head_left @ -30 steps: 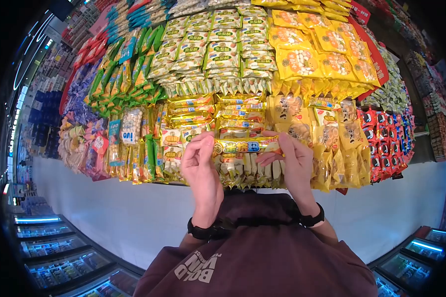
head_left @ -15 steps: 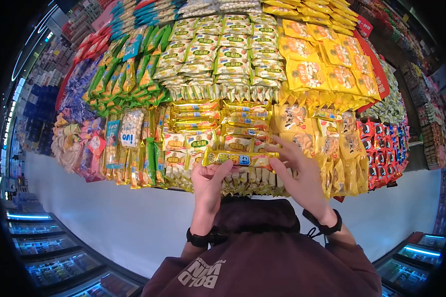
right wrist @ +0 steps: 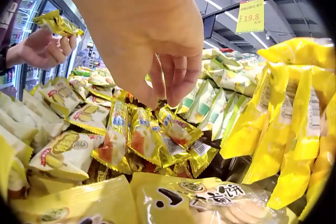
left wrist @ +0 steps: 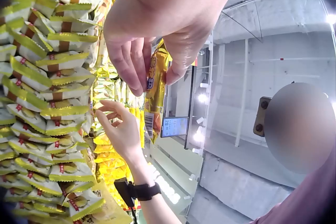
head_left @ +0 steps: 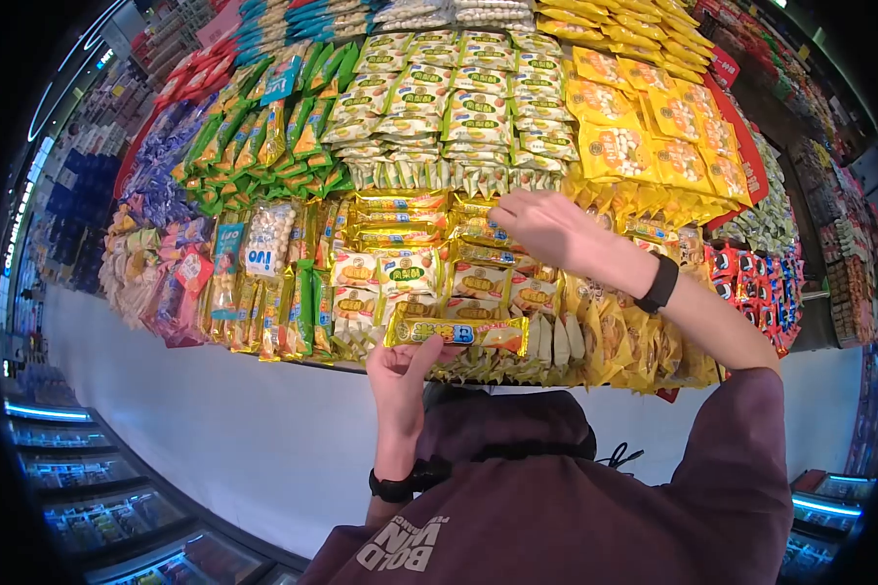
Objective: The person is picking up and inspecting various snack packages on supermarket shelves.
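Many plastic packets (head_left: 480,105): white-and-green, heaped in rows; yellow ones (head_left: 615,151) beside.
Right hand (head_left: 551,232): over stacked glossy gold-foil bars (head_left: 483,256); fingers bent downward, cannot tell if pinching.
Left hand (head_left: 397,369): thumb and fingers pinching one long gold-foil bar with blue lettering (head_left: 502,336).
Pinched bar: in the air, near the rows' front.

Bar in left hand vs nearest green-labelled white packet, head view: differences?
Shape: the held bar is long and narrow; the white packet is squatter and broader. Colour: the held bar is mostly yellow; the white packet is white with a green label. State: the left hand grips the held bar; the white packet is unheld. Shared: printed wrappers.
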Available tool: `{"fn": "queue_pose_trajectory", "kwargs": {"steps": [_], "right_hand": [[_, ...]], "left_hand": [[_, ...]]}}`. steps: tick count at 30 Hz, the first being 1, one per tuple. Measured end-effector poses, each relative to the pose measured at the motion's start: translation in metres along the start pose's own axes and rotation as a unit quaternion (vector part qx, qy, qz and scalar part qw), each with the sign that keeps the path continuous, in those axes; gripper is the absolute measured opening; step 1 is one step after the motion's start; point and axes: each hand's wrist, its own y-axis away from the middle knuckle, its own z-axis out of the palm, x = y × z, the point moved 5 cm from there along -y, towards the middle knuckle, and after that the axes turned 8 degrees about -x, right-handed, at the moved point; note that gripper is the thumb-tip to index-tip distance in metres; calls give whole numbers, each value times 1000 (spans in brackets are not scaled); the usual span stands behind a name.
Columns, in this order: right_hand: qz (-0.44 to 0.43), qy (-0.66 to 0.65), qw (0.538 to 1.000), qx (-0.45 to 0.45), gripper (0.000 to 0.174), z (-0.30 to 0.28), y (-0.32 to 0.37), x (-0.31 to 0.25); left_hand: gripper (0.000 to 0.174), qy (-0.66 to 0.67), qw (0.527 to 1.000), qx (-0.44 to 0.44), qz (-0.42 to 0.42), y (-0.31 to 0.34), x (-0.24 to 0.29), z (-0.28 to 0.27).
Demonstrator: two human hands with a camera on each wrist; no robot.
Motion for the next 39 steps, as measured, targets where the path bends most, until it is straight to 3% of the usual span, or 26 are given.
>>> {"fn": "queue_pose_trajectory", "kwargs": {"steps": [5,8,14,17,23,26,32,39], "right_hand": [[-36,84,996,-6,12,29,-10,17],[-10,66,996,-67,37,37,-13,25],[14,64,992,-107,30,36,-15,25],[4,46,997,-65,21,34,-11,25],[47,-108,986,-122,21,28,-9,10],[54,-128,987,-77,17,33,-9,10],[101,-118,980,-122,20,40,-14,18],[94,-110,977,-153,18,24,-15,19]], "left_hand": [[8,6,1000,27,4,7,-4,-12],[9,-1,1000,23,12,7,-3,-13],[11,2,999,24,23,6,5,-8],[11,-3,999,27,25,7,9,-9],[13,0,999,45,18,10,8,-17],[15,-7,999,38,12,9,7,-15],[19,-14,1000,11,-1,6,11,-5],[17,-7,1000,11,-1,7,10,-8]]}}
